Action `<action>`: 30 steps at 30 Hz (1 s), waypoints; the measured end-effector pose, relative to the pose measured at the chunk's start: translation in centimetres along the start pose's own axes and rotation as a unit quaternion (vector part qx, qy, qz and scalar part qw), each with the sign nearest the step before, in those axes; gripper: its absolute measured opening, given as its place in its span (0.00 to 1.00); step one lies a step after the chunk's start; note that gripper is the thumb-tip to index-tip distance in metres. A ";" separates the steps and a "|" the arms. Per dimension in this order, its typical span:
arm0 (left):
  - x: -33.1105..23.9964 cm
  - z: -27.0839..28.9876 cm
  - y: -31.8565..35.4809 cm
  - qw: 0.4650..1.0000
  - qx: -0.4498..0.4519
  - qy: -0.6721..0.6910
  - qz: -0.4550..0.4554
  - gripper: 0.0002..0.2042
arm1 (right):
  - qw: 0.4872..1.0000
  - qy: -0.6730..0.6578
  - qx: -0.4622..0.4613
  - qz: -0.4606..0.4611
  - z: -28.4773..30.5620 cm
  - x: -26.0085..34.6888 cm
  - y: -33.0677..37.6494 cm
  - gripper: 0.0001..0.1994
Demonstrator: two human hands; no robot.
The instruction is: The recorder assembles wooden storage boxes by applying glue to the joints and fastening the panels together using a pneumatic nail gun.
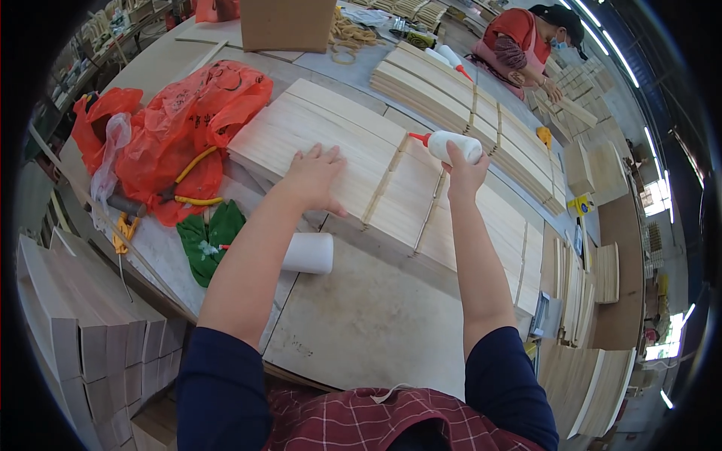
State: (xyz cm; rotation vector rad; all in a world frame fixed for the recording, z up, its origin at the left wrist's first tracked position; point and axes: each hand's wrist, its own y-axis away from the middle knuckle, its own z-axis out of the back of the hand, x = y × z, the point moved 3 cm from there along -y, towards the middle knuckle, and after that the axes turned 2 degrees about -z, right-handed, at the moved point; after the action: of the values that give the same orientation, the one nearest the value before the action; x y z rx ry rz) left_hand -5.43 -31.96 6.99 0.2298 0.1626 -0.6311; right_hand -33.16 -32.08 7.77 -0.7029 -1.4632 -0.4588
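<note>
Your right hand (465,174) is gripping one white glue bottle (453,146), fingers wrapped around it, its red nozzle pointing left over the row of pale wooden slats (342,139) lying side by side on the workbench (376,316). Your left hand (314,177) is pressing flat on those slats, fingers spread. Three thin strips (383,180) are lying across the row, as far as the bent edge of the view lets you count. Just below your left forearm one white roll (307,252) is lying on its side, beside two green leaf-shaped pieces (209,242). Further left, one heap of red plastic bags (177,135) is sitting. At the far end, one other person (526,45) is handling slats beside more stacked slats (432,94).
</note>
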 end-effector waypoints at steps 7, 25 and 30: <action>0.0 -0.1 -0.1 1.000 0.001 0.007 0.003 0.49 | 1.000 -0.004 0.007 0.005 1.0 0.3 1.7 0.31; 0.0 0.0 0.0 1.000 0.006 0.008 0.011 0.50 | 0.996 0.040 0.083 -0.014 2.4 3.1 7.1 0.29; -0.1 0.1 -0.1 1.000 0.015 0.001 0.018 0.50 | 0.997 0.003 0.072 -0.034 2.8 2.9 6.9 0.30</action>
State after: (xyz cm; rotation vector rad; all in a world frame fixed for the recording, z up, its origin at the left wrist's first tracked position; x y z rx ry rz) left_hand -5.56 -32.03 7.07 0.2623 0.1510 -0.5985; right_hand -30.39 -24.78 9.55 -0.5391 -1.5008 -0.4029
